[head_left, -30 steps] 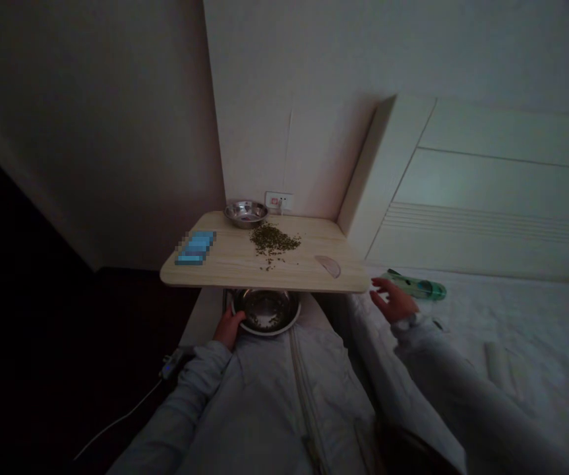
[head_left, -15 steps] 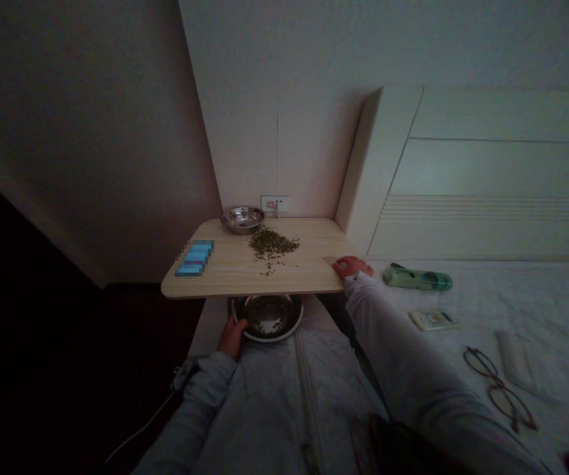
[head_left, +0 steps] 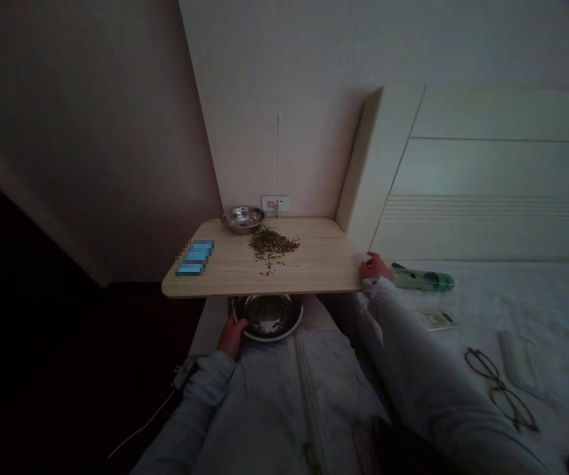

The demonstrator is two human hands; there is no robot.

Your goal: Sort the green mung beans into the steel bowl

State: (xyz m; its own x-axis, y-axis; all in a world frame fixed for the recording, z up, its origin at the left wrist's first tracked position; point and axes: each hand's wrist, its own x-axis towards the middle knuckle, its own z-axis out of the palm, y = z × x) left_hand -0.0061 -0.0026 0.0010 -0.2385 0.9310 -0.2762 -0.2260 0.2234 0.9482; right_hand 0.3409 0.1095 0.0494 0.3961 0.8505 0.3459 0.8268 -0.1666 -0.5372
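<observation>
My left hand (head_left: 231,338) grips the near left rim of a steel bowl (head_left: 291,326) on my lap, partly under the table's front edge. Small dark bits lie in the bottom of this bowl. At the right end of the small wooden table (head_left: 324,270) is my right hand (head_left: 377,266), its fingers curled. Something small and pale shows by its fingertips, too dim to make out. A loose pile of small greenish-brown grains (head_left: 270,244) is spread over the table's middle. Behind the pile, a second steel bowl (head_left: 242,220) stands at the back left.
A phone with a blurred blue screen (head_left: 195,258) lies on the table's left side. On the bed to the right are a green bottle (head_left: 425,280), a white handheld device (head_left: 440,320), eyeglasses (head_left: 499,386) and a pale case (head_left: 519,359). A wall socket (head_left: 275,204) is behind the table.
My right hand has slid rightward along the tabletop to its right edge, nearer the green bottle. My left hand and the lap bowl stay in place; the grain pile looks the same.
</observation>
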